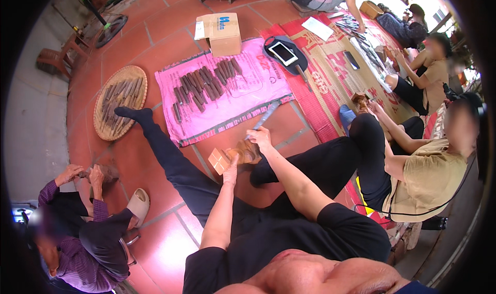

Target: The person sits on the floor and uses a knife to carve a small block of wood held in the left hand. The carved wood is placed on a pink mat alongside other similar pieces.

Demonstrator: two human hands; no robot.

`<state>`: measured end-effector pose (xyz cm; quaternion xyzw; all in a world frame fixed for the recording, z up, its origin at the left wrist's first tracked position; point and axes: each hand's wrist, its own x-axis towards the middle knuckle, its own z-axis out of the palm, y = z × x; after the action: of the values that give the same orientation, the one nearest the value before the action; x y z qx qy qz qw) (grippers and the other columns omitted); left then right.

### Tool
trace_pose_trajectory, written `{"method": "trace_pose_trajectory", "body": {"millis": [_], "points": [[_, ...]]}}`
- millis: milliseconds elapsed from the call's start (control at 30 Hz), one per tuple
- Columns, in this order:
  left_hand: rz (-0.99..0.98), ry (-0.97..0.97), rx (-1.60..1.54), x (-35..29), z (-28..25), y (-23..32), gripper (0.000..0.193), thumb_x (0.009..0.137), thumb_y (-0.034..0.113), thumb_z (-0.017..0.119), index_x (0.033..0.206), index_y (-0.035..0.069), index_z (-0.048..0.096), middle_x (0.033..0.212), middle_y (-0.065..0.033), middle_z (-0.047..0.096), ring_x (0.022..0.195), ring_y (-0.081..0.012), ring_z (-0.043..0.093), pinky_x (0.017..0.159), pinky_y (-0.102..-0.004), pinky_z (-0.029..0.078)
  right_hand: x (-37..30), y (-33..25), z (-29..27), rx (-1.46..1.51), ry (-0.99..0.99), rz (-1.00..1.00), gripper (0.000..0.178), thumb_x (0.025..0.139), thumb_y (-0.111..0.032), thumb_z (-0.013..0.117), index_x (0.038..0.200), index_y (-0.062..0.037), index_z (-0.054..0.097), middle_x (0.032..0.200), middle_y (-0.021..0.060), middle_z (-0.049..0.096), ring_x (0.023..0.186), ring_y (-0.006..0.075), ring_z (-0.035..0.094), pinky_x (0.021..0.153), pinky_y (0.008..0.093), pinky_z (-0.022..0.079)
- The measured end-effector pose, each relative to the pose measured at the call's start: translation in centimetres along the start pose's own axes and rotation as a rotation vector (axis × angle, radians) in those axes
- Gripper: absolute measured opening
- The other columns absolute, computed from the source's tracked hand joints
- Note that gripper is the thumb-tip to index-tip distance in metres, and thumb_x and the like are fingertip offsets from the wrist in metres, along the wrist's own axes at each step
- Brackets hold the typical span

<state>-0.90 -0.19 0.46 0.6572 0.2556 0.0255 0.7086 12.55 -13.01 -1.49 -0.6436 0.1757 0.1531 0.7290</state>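
I sit on a red tiled floor with my left leg stretched out. My right hand (261, 137) grips a long flat metal file (266, 115) that points away toward a pink mat (268, 74). Its near end rests on a dark brown wooden piece (249, 153) lying on a small light wooden block (218, 160). My left hand (231, 174) presses down beside the block and the wooden piece, fingers on them.
Rows of dark wooden pieces (204, 84) lie on the pink mat, more in a round woven tray (120, 101). A cardboard box (222, 33) stands behind. Other people sit at my right (429, 175) and lower left (82, 232), working on similar pieces.
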Motion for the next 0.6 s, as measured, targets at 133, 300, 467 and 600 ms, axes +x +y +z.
{"method": "trace_pose_trajectory", "body": {"millis": [133, 300, 467, 600], "points": [[-0.1, 0.023, 0.014, 0.0, -0.9, -0.2, 0.063, 0.084, 0.039, 0.062, 0.132, 0.005, 0.039, 0.125, -0.0075, 0.046, 0.114, -0.0194, 0.043, 0.099, -0.0326, 0.033, -1.4, -1.6, 1.3, -0.049, -0.016, 0.023, 0.016, 0.072, -0.013, 0.07, 0.084, -0.004, 0.062, 0.074, 0.0052, 0.063, 0.057, 0.0136, 0.058, 0.051, 0.0252, 0.048], [-0.021, -0.019, -0.01, 0.3, -0.5, -0.6, 0.069, 0.084, 0.044, 0.059, 0.135, 0.004, 0.035, 0.129, -0.0093, 0.044, 0.117, -0.0195, 0.041, 0.101, -0.0309, 0.03, 0.1, -1.2, 1.4, -0.049, 0.032, 0.007, 0.017, 0.072, -0.015, 0.07, 0.083, -0.0047, 0.062, 0.073, 0.0039, 0.063, 0.057, 0.0124, 0.057, 0.051, 0.0246, 0.047], [-0.108, 0.047, 0.032, 0.2, -1.0, -1.1, 0.067, 0.083, 0.047, 0.059, 0.132, 0.004, 0.041, 0.128, -0.0084, 0.046, 0.116, -0.0196, 0.042, 0.1, -0.0316, 0.031, -0.1, -1.1, 2.0, -0.096, -0.001, 0.029, 0.015, 0.073, -0.016, 0.071, 0.08, -0.006, 0.061, 0.072, 0.003, 0.062, 0.057, 0.0114, 0.056, 0.051, 0.0228, 0.046], [-0.025, -0.004, -0.031, 0.1, -0.1, 0.0, 0.062, 0.083, 0.042, 0.062, 0.129, 0.004, 0.044, 0.125, -0.0079, 0.048, 0.112, -0.0195, 0.045, 0.097, -0.0318, 0.034, 0.4, -1.2, 1.3, 0.076, 0.054, 0.019, 0.014, 0.071, -0.014, 0.073, 0.075, -0.0074, 0.061, 0.066, 0.0012, 0.059, 0.057, 0.0104, 0.056, 0.052, 0.0223, 0.046]]}}
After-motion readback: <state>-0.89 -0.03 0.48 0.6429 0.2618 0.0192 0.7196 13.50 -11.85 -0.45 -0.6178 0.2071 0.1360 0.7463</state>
